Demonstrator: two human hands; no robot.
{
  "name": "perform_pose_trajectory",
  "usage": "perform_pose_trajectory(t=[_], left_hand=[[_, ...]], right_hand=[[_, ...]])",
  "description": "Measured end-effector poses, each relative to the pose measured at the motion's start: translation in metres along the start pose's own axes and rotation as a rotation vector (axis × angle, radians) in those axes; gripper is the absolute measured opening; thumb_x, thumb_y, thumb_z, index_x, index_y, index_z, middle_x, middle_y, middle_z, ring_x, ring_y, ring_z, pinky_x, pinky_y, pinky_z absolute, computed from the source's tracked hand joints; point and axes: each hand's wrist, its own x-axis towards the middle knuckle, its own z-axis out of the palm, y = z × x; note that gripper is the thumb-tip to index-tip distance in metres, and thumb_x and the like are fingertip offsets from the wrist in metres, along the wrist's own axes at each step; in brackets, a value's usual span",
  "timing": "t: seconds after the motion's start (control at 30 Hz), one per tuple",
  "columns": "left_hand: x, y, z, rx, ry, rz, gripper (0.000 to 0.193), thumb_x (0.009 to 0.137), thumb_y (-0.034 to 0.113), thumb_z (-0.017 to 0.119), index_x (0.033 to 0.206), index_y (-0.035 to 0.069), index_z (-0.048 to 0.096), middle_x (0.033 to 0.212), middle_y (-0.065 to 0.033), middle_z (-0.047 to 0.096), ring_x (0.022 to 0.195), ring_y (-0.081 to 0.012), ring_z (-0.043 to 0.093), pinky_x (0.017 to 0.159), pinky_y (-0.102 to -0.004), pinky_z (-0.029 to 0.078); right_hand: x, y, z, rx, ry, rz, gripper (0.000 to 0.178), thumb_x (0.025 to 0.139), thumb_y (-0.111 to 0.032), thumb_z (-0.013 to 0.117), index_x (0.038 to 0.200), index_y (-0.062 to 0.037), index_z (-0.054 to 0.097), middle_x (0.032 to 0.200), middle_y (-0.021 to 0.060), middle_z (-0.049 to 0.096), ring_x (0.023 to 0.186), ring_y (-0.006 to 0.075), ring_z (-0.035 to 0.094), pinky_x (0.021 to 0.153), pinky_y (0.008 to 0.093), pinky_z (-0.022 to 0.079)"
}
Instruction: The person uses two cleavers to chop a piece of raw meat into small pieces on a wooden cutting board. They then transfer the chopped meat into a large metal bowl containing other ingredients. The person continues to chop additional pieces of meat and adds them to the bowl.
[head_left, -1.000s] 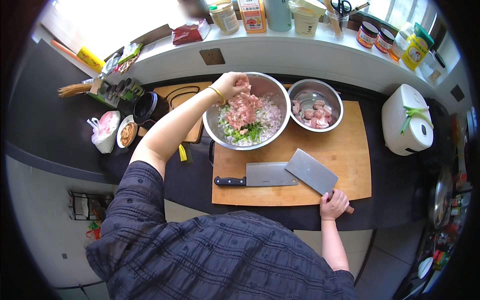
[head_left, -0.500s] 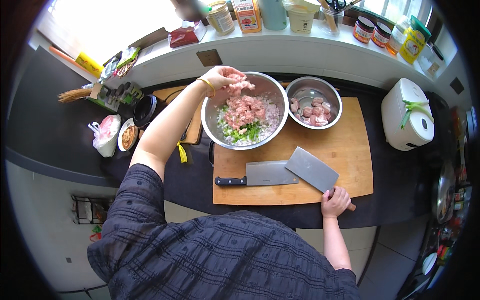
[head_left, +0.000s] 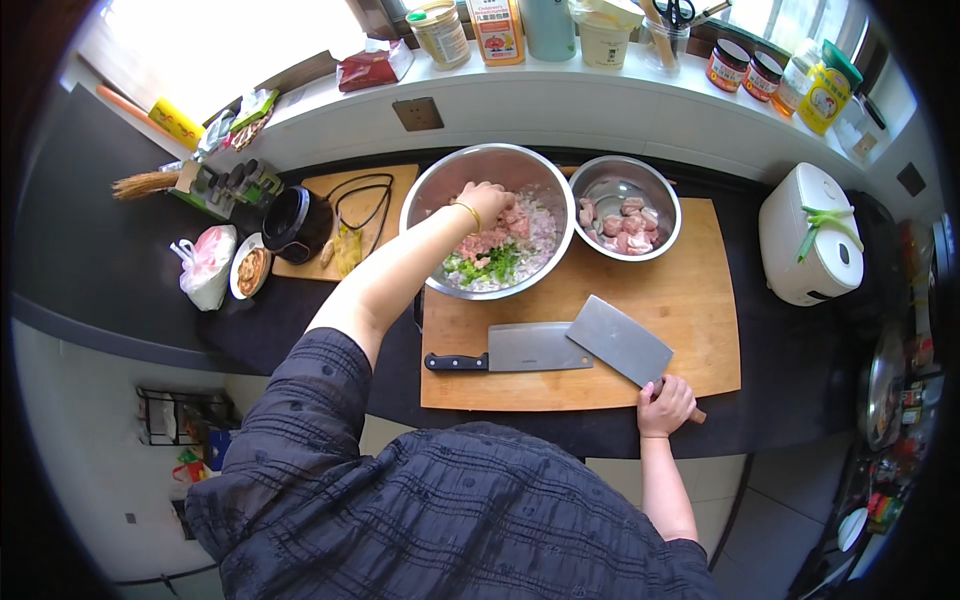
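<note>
My left hand (head_left: pixel 483 203) is down inside a large steel bowl (head_left: pixel 432 190), its fingers curled into pink minced meat (head_left: pixel 482 241) and partly hidden by it. Around the meat lie chopped purple-white onion (head_left: pixel 545 226) and chopped greens (head_left: pixel 496 263). My right hand (head_left: pixel 667 406) grips the wooden handle of a cleaver (head_left: pixel 621 338), whose blade rests on the wooden cutting board (head_left: pixel 690 300). That blade's far corner overlaps a second, black-handled cleaver (head_left: pixel 540 347) lying flat. A smaller steel bowl (head_left: pixel 600 182) beside the large one holds chunks of raw meat (head_left: pixel 632 232).
A white appliance (head_left: pixel 812 235) with green onion stalks (head_left: pixel 830 228) on top stands at the right. To the left are a dark pot (head_left: pixel 298 225), a plate of food (head_left: pixel 251 271) and a plastic bag (head_left: pixel 210 272). Jars and bottles line the windowsill (head_left: pixel 560 82).
My left hand has gone down and to the right, from above the bowl's far left rim with a clump of minced meat into the meat inside. My right hand keeps its grip on the cleaver.
</note>
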Motion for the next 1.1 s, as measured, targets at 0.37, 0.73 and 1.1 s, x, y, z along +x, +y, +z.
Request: perform_pose_trajectory(t=[0.37,0.73,1.1], left_hand=[[-0.006,-0.033,-0.07,-0.281,0.172,0.073,0.017,0.068,0.01,0.063,0.083,0.003,0.063,0.071,-0.0181,0.06,0.063,-0.0327,0.057,0.061,-0.0349,0.046],[-0.025,-0.017,-0.115,-0.345,-0.083,-0.313,0.062,0.075,0.062,0.051,0.073,0.002,0.067,0.067,-0.0146,0.063,0.068,-0.028,0.061,0.066,-0.0363,0.047],[-0.029,-0.017,0.028,-0.065,0.029,0.217,0.057,0.061,0.004,0.066,0.115,0.015,0.052,0.107,-0.0167,0.054,0.103,-0.0352,0.049,0.087,-0.0413,0.041]], right_hand=[[0.0,-0.002,-0.002,0.011,-0.033,0.016,0.026,0.074,-0.03,0.051,0.088,-0.0074,0.051,0.087,0.0091,0.053,0.085,0.0286,0.05,0.077,0.0398,0.037],[0.0,-0.001,-0.001,-0.002,0.005,-0.007,0.026,0.073,-0.03,0.052,0.086,-0.0072,0.052,0.084,0.0093,0.053,0.083,0.0284,0.051,0.076,0.0396,0.038],[0.001,-0.002,-0.002,0.005,-0.012,0.002,0.025,0.073,-0.029,0.051,0.086,-0.0068,0.05,0.086,0.0094,0.053,0.084,0.0288,0.051,0.076,0.0397,0.038]])
